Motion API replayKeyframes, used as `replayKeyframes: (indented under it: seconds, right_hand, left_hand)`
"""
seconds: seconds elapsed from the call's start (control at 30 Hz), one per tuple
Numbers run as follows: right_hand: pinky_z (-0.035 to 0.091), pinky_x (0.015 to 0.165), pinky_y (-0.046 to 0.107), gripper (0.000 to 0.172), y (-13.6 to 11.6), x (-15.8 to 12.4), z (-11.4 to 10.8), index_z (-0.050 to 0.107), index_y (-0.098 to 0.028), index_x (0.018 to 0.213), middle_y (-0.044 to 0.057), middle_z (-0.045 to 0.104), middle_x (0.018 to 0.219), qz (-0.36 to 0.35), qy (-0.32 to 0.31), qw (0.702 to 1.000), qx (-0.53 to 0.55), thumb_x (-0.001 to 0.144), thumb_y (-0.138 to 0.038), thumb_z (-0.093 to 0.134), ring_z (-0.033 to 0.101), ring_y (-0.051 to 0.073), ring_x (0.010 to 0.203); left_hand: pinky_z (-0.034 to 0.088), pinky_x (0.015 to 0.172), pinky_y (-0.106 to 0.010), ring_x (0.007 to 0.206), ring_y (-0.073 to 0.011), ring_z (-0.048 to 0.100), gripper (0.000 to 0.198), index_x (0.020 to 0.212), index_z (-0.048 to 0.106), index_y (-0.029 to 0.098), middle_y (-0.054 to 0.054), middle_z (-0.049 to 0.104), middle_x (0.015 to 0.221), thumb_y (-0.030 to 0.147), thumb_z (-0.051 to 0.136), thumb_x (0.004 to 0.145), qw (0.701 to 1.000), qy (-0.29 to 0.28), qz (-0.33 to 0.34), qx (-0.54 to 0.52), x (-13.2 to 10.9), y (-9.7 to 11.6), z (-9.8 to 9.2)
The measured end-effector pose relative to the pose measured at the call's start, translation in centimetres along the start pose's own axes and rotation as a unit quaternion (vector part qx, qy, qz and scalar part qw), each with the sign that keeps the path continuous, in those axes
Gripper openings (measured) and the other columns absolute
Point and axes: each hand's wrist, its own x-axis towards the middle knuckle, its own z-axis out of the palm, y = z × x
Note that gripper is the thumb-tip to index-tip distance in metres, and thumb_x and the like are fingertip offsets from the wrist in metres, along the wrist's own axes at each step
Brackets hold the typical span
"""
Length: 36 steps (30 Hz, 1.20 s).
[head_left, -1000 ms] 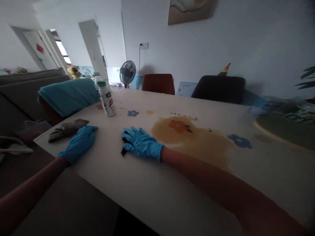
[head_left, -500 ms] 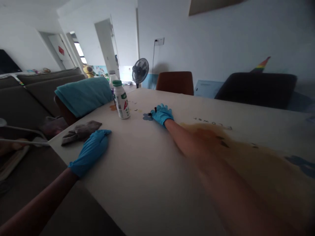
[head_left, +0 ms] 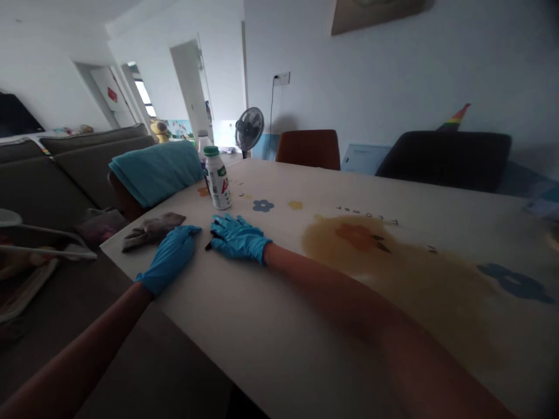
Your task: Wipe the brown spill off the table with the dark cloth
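Observation:
Both my hands wear blue gloves and rest on a pale table [head_left: 271, 326] printed with flowers. My right hand [head_left: 238, 237] lies flat with fingers spread, pressing down on a small dark thing whose edge peeks out at the left; I cannot make out what it is. My left hand [head_left: 172, 256] lies palm down near the table's left edge, fingers together, just right of a crumpled grey-brown cloth [head_left: 151, 228]. A white bottle with a green cap [head_left: 217, 185] stands upright just beyond my right hand. A wide yellow-brown stain [head_left: 393, 267] spreads over the table to the right.
A teal cushion [head_left: 159, 170] lies at the table's far left corner, by a grey sofa [head_left: 65, 174]. A brown chair [head_left: 308, 149] and a dark chair [head_left: 443, 159] stand behind the table. A fan [head_left: 249, 126] is by the wall.
My right hand swept out toward the blue flower print beside the bottle, then came back near my left hand. The view swung left. The left hand stayed put.

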Motion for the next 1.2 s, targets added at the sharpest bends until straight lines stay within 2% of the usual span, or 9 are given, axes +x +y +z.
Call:
replayKeyframes:
  seconds: [0.17,0.37,0.53,0.6,0.67,0.77,0.87,1.07,1.2]
  right_hand:
    - [0.036,0.156,0.060,0.064,-3.1,-5.4,1.6,0.074,-0.035,0.180,0.003,0.048,0.202,-0.063,-0.008,0.998,-0.002,0.123,-0.064,0.071,0.047,0.041,0.187]
    - [0.037,0.157,0.059,0.066,-5.6,-16.5,1.2,0.074,-0.041,0.180,-0.001,0.048,0.201,-0.113,-0.014,0.993,0.015,0.122,-0.072,0.068,0.047,0.037,0.187]
    - [0.034,0.156,0.064,0.069,-6.4,-26.8,-0.5,0.073,-0.030,0.182,0.010,0.050,0.200,-0.113,-0.019,0.991,0.071,0.124,-0.067,0.065,0.049,0.040,0.186]
    - [0.033,0.156,0.066,0.071,-6.6,-29.5,-1.1,0.069,-0.027,0.184,0.014,0.051,0.200,-0.105,-0.030,0.991,0.082,0.123,-0.063,0.069,0.049,0.041,0.186]
    - [0.031,0.156,0.068,0.072,-6.6,-30.8,-1.3,0.068,-0.026,0.184,0.016,0.051,0.199,-0.098,-0.046,0.990,0.087,0.123,-0.064,0.071,0.048,0.041,0.186]
    - [0.028,0.157,0.068,0.066,-6.2,-30.2,-1.1,0.072,-0.029,0.180,0.014,0.054,0.198,-0.082,-0.050,0.991,0.094,0.125,-0.065,0.068,0.048,0.040,0.186]
    - [0.026,0.157,0.068,0.066,-5.2,-27.3,-0.7,0.071,-0.032,0.183,0.012,0.053,0.199,-0.057,-0.040,0.993,0.091,0.125,-0.062,0.069,0.044,0.040,0.188]
    - [0.031,0.158,0.062,0.069,-0.9,-17.1,-0.2,0.069,-0.051,0.185,-0.005,0.047,0.201,0.006,-0.030,0.998,0.059,0.117,-0.067,0.077,0.041,0.039,0.190]
    - [0.033,0.157,0.066,0.065,2.2,-9.3,-0.1,0.072,-0.042,0.182,0.000,0.048,0.201,0.040,0.005,0.998,0.043,0.120,-0.059,0.077,0.043,0.042,0.189]
  left_hand:
    - [0.049,0.148,-0.056,0.146,-0.0333,0.079,0.059,0.151,0.083,0.008,-0.018,0.085,0.157,0.020,0.044,0.109,1.000,0.003,0.009,-0.003,0.2,0.3,-0.4]
    - [0.048,0.149,-0.053,0.148,-0.0309,0.077,0.057,0.152,0.083,0.008,-0.017,0.085,0.158,0.017,0.045,0.109,1.000,-0.004,-0.001,0.018,0.5,0.6,-0.7]
    - [0.049,0.147,-0.046,0.147,-0.0296,0.075,0.058,0.154,0.079,0.002,-0.020,0.082,0.158,0.018,0.043,0.112,0.999,-0.012,0.002,0.035,0.3,0.6,-0.5]
    - [0.047,0.148,-0.047,0.150,-0.0304,0.074,0.059,0.156,0.078,0.002,-0.021,0.081,0.160,0.019,0.041,0.113,0.999,-0.018,0.007,0.041,0.3,0.6,-0.4]
    - [0.044,0.150,-0.049,0.152,-0.0308,0.073,0.059,0.157,0.077,0.003,-0.021,0.081,0.161,0.020,0.039,0.115,0.999,-0.022,0.012,0.047,0.2,0.4,-0.3]
    - [0.044,0.150,-0.050,0.155,-0.0304,0.073,0.058,0.158,0.075,0.005,-0.021,0.080,0.163,0.021,0.038,0.116,0.998,-0.020,0.013,0.058,0.2,0.1,0.0]
    - [0.044,0.151,-0.051,0.155,-0.0306,0.074,0.058,0.157,0.075,0.007,-0.020,0.080,0.164,0.022,0.037,0.116,0.998,-0.020,0.020,0.064,0.2,-0.1,0.1]
    - [0.050,0.148,-0.055,0.154,-0.0334,0.077,0.061,0.153,0.079,0.010,-0.019,0.082,0.162,0.027,0.036,0.113,0.998,0.005,0.017,0.063,0.1,-0.6,1.0]
    - [0.045,0.152,-0.054,0.157,-0.0329,0.076,0.063,0.154,0.080,0.015,-0.017,0.082,0.164,0.028,0.037,0.110,0.998,0.014,0.030,0.061,-0.1,-2.2,1.6]
